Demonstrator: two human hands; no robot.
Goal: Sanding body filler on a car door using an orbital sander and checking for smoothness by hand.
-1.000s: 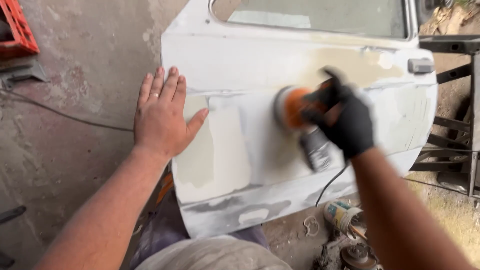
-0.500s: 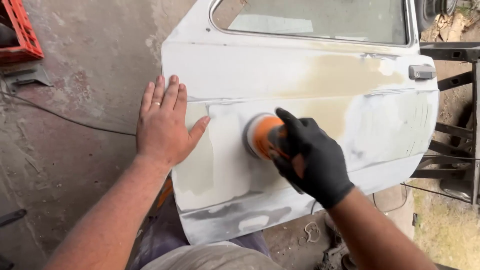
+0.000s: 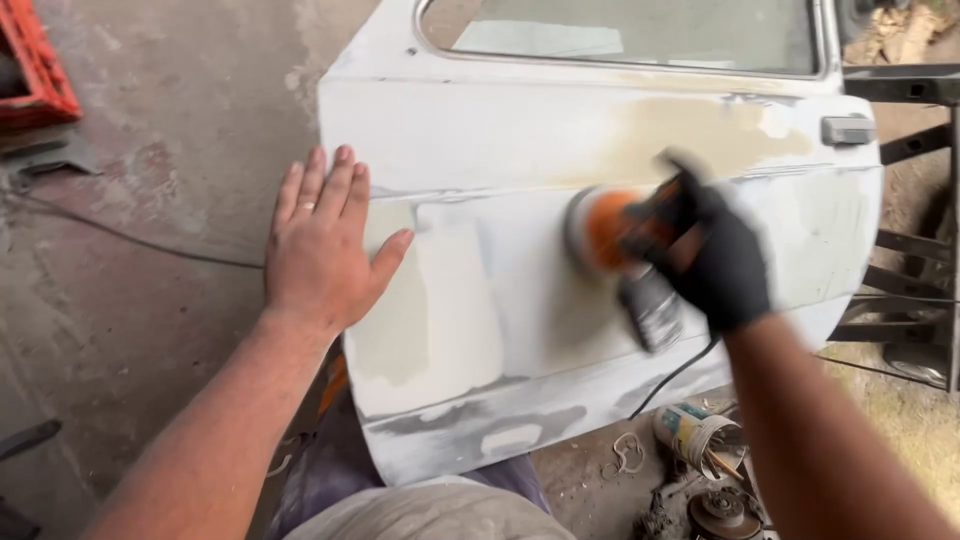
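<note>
Sanding is under way on a white car door (image 3: 520, 130) that lies flat on a stand. The right hand (image 3: 720, 260), in a black glove, is wrapped tight around an orange sander (image 3: 610, 230), whose round pad sits on the middle of the panel, just below the crease that runs the length of the door. The sander and glove are blurred. The left hand (image 3: 325, 250) is bare, fingers spread and flat, pressing on the door's left edge and gripping nothing.

Judging by the surface, the work looks partly done. A pale patch of filler (image 3: 430, 300) near the left edge looks smooth and feathered, and a tan patch (image 3: 700, 135) near the handle (image 3: 847, 130) at the upper right seems rubbed down too. Along the bottom edge grey primer and darker streaks (image 3: 470, 420) still show, so that strip and the panel's right end probably need more passes.

The sander's cord (image 3: 680, 375) drops off the bottom edge of the door and could snag there. Below that edge, on the ground, stand a tin can (image 3: 695, 435) and some round metal parts (image 3: 725, 512), close to the person's right arm. A dark metal frame (image 3: 915, 250) juts past the door's right end. A red crate (image 3: 35, 60) sits well away at the upper left on the concrete floor (image 3: 150, 300), and a thin cable (image 3: 130, 240) trails across it.
</note>
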